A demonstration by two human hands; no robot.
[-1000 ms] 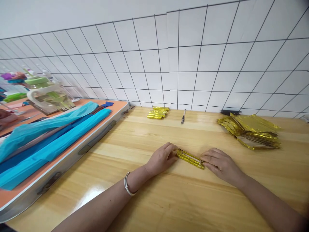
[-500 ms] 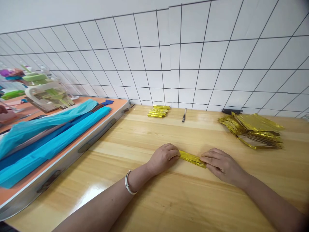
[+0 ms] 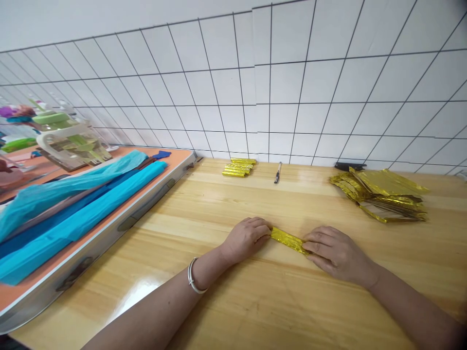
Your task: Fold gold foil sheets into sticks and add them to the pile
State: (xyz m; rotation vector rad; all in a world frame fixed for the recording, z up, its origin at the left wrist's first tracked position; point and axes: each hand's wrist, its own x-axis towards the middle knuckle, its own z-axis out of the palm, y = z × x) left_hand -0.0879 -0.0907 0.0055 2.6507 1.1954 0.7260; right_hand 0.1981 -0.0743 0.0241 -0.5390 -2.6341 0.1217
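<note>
A wooden tabletop (image 3: 197, 214) bears a stack of gold foil sheets (image 3: 392, 184) toward two o'clock. The person's left hand (image 3: 246, 239) grasps the ten-o'clock end of a folded gold foil strip (image 3: 287, 239); the right hand (image 3: 339, 255) pinches its four-o'clock end. Beyond this strip, narrow foil pieces (image 3: 237, 170) lie at eleven o'clock, a pen (image 3: 278, 174) at twelve.

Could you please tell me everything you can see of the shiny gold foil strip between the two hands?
The shiny gold foil strip is long and narrow, with a crinkled surface that looks like metallic paper. It lies on the pale, glossy wooden table, slanting so its right end is nearer the wearer. The bare left hand grips its left end and the bare right hand its right, partly hiding both ends; its layers cannot be counted.
</note>
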